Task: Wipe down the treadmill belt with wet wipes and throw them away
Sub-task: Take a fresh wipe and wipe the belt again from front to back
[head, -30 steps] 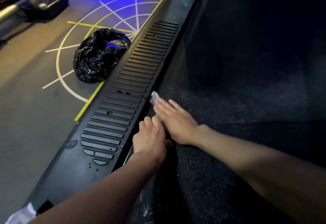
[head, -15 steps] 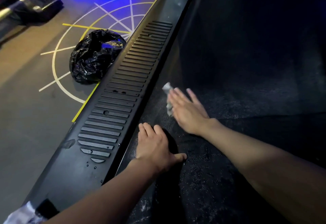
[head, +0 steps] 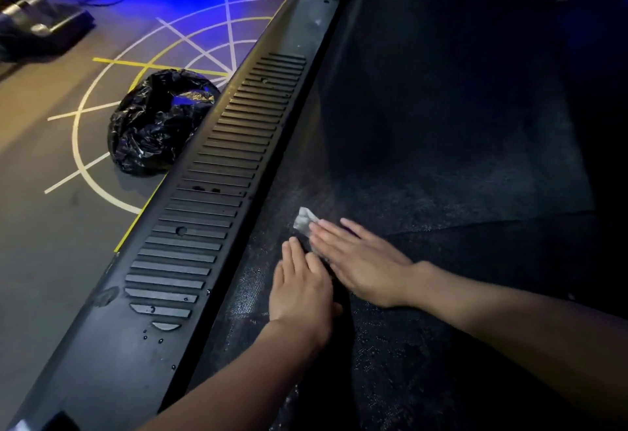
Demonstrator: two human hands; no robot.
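On the dark textured treadmill belt (head: 441,158), near its left edge, the right hand (head: 363,260) pressed flat, fingers straight, on a crumpled white wet wipe (head: 305,221). Most of the wipe was hidden beneath that hand. The left hand (head: 302,289) lay flat just beside it, fingers extended. The belt's far end was lost in darkness. Left of the belt, past the ribbed black side rail (head: 221,175), sat a crumpled black plastic bag (head: 159,121).

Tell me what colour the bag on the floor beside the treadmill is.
Glossy black; the bag shows best in the head view.

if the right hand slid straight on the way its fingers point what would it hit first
Likely the ribbed side rail; only bare belt lies between it and the wet wipe pressed under the right hand.
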